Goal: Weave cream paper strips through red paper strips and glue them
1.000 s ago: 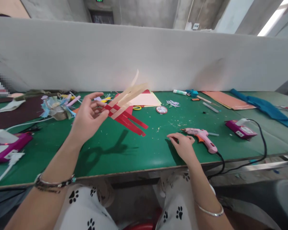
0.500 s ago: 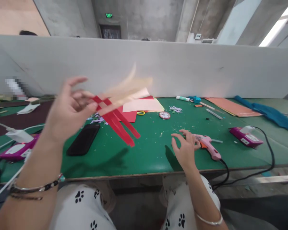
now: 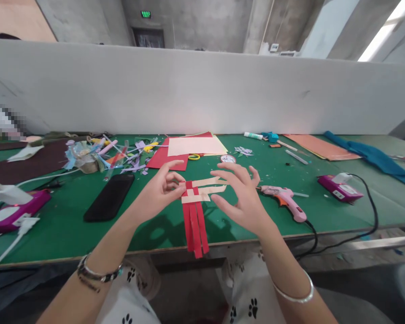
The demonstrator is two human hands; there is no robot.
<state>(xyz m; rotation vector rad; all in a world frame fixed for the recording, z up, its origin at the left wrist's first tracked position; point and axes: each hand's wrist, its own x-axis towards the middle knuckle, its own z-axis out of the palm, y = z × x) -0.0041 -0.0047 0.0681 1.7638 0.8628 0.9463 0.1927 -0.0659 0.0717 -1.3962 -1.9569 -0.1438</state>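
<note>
Between thumb and fingers, my left hand (image 3: 162, 189) pinches the left edge of a small weave of paper strips. Its red strips (image 3: 196, 225) hang down past the table's front edge in view, and the cream strips (image 3: 199, 197) stick out to the right. Where they cross, a little checkered patch shows. Close by on the right, my right hand (image 3: 241, 195) has its fingers spread around the free ends of the cream strips; whether a fingertip touches one I cannot tell. A pink glue gun (image 3: 285, 200) lies just right of that hand.
A black phone (image 3: 110, 198) lies on the left. Behind are paper sheets (image 3: 195, 146), yellow-handled scissors (image 3: 194, 157), a round red-rimmed item (image 3: 228, 159) and paper scraps (image 3: 135, 157). Purple power strips (image 3: 339, 189) with cables lie at both sides. A low white partition (image 3: 202, 90) closes the back.
My left hand has brought the woven strips down and right, turning them so the red ones hang. My right hand has moved up and left from beside the glue gun towards the cream strips.
</note>
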